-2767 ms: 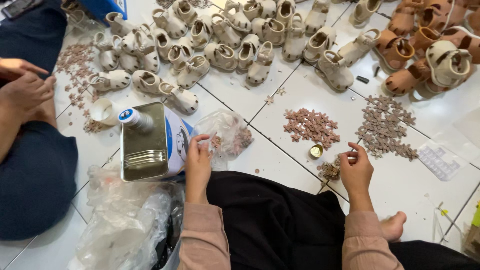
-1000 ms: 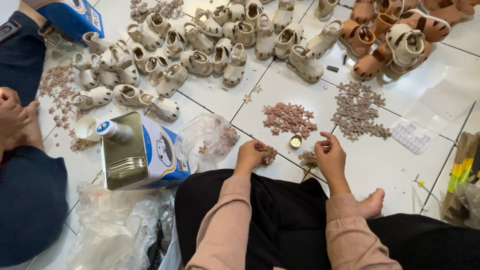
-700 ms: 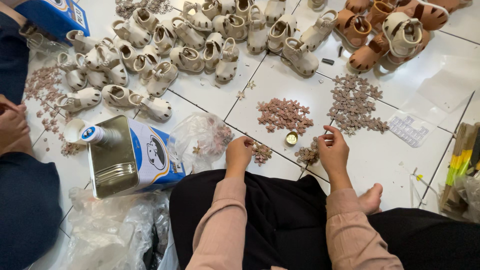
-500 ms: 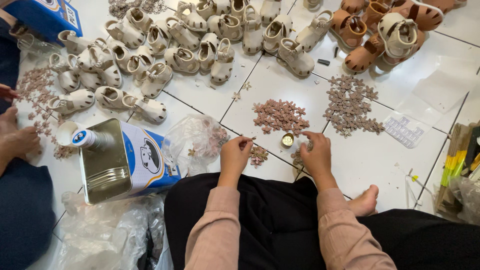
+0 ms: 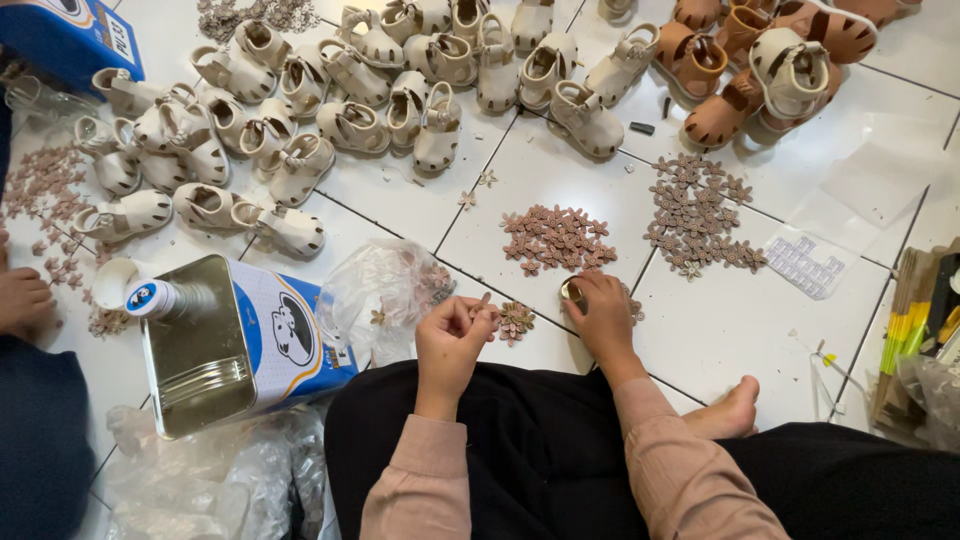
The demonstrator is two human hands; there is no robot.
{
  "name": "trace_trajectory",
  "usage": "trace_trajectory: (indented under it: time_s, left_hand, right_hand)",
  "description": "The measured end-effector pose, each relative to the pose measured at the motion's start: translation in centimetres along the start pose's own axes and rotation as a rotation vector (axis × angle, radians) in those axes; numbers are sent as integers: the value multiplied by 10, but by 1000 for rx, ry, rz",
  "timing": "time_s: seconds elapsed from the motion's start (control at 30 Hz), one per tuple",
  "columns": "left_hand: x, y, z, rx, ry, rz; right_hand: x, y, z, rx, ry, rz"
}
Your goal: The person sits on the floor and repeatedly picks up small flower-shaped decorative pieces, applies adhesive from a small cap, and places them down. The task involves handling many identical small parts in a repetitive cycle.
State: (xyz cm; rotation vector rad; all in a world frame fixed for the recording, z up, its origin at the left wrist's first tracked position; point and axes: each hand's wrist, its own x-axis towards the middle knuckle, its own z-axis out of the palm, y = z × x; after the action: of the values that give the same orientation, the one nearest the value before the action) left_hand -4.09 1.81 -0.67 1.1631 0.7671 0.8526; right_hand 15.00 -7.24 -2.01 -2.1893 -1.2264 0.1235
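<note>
Flower-shaped pink leather pieces lie in a flat heap (image 5: 556, 240) on the white tiled floor (image 5: 720, 330), the landmark here. Just nearer the person than that heap, the right hand (image 5: 603, 318) curls down over a small gold tin (image 5: 572, 290), fingertips touching it. Left of the tin, the left hand (image 5: 455, 335) pinches one small flower piece (image 5: 485, 303) between thumb and fingers; which way it points cannot be told. A few more flowers (image 5: 516, 321) sit between the hands. Left of the heap a clear plastic bag (image 5: 385, 290) lies crumpled, and beyond it a metal can (image 5: 225, 345), blue-and-white label sideways, long axis along the floor, its capped spout (image 5: 152, 298) pointing left. Right of the heap spreads a greyer flower heap (image 5: 700, 215), then a clear blister sheet (image 5: 805, 265).
</note>
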Motion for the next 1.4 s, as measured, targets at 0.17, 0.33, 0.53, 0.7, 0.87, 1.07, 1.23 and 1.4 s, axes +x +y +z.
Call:
trace_trajectory:
  time_s: [0.17,0.33,0.53,0.7,0.87,1.07,1.23,1.4]
  left_hand:
    - [3,10,9,-71,-119,-204]
    - [3,7,19,-103,-125,-219]
    - [1,7,21,-37,-180,-279]
    - [1,1,22,21,-138,-282]
    - [1,-2,22,6,-92,-238]
    - [3,1,26,-67,-38,-278]
    - [2,-2,27,-69,-18,-282]
    - [3,-10,32,-81,-51,-282]
  right_hand:
    - [0,-1,1,-44,-24,14]
    - [-1,-3,3,-73,-39,36]
    - [-1,-5,3,-51,-26,45]
    - [-2,-2,4,-32,3,40]
    - [-2,-1,4,62,17,135]
    - [0,5,2,113,0,142]
    - [-2,19,-10,213,-59,175]
    - [-1,35,-30,651,-134,256]
